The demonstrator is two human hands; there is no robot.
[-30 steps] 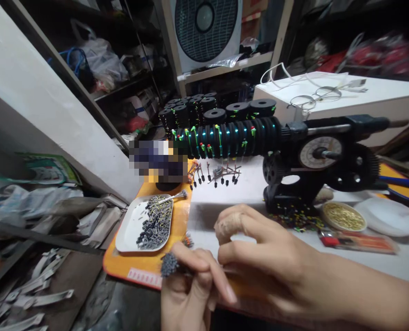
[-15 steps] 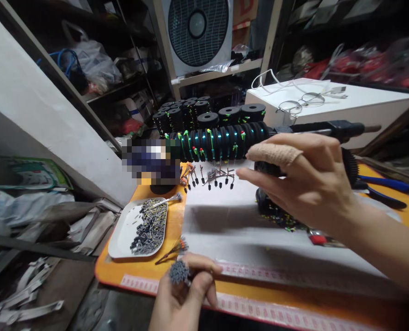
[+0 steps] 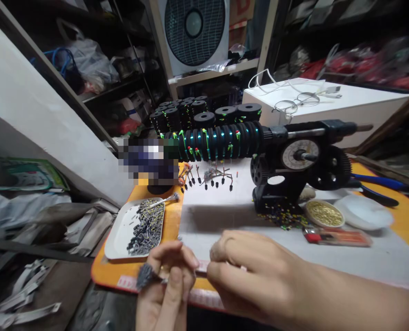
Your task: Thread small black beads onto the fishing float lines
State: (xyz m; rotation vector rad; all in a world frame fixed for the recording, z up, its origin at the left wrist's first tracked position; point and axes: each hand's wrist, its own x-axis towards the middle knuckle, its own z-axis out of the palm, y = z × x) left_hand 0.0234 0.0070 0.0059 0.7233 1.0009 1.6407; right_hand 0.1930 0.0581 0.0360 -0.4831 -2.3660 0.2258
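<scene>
My left hand [image 3: 171, 287] is at the front edge of the table, its fingers curled around a grey-tipped bundle [image 3: 145, 276] whose end sticks out to the left. Close beside it on the right, my right hand [image 3: 252, 271] has its fingers bent and pressed together; whatever may be in them is hidden. Beyond both hands, a row of black spools wound with teal line [image 3: 218, 141] sits on a horizontal spindle machine [image 3: 276, 170], with green line ends and small beads on it. Small dark pieces on thin stems [image 3: 218, 177] hang below the spools.
A white tray [image 3: 116, 241] of small grey and black pieces is at left. At right are a dish of golden bits [image 3: 325, 213], a red-and-clear packet [image 3: 338, 237], a translucent lid [image 3: 365, 212] and blue-handled pliers [image 3: 380, 181]. Black spools [image 3: 204, 118], glasses [image 3: 296, 103] and a fan [image 3: 193, 25] stand behind.
My right hand has come down and left from beside the spindle to next to my left hand, and its fingers have closed. My left hand has shifted slightly left, still holding the bundle.
</scene>
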